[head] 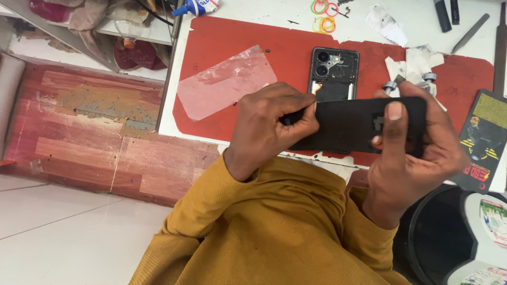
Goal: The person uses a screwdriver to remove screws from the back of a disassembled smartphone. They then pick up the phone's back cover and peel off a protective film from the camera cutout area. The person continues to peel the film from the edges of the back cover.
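Right hand [406,142] gripped black back cover [359,125]; left hand [274,124] pinched its near edge. Opened phone [332,74] lay just beyond. Best kept level, pressure even

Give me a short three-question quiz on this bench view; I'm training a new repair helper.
1. True or false: both hands grip the black back cover.
2. Which thing lies flat on the red mat: A) the opened phone, B) a hammer?
3. What colours are the rubber bands?

Key: 1 true, left hand and right hand. 2 A. 3 green, pink and yellow.
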